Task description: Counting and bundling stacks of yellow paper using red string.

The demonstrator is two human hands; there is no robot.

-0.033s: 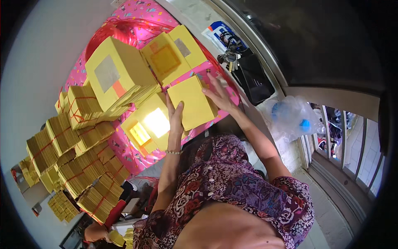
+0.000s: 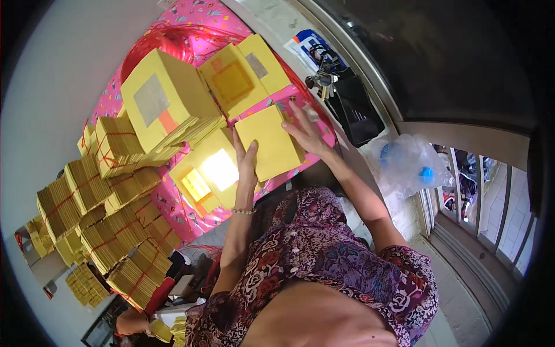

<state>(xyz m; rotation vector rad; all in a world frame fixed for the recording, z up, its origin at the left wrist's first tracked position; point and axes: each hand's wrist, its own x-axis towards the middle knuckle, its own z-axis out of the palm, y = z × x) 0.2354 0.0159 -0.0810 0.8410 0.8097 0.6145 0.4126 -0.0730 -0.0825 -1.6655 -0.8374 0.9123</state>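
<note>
Between my two hands sits a squared stack of yellow paper sheets (image 2: 269, 136), above the near part of the pink patterned table cover. My left hand (image 2: 246, 162) grips its left side, with the thumb on the top sheet and the fingers along the edge. Against the right edge rests my right hand (image 2: 306, 133), its fingers stretched out and pointing away, the thumb near the top sheet. Just left of my left hand lies a yellow sheet (image 2: 225, 141) with a bright glare on it. Beyond my hands is a yellow pile with an orange square frame (image 2: 233, 84).
A tall yellow paper stack (image 2: 156, 98) and red-tied bundles (image 2: 107, 246) fill the left. Red plastic strands (image 2: 156, 49) lie behind on the pink cover (image 2: 202, 14). Keys (image 2: 324, 81) and a clear plastic bag (image 2: 404, 162) are at right. Another person's hand (image 2: 132, 322) shows lower left.
</note>
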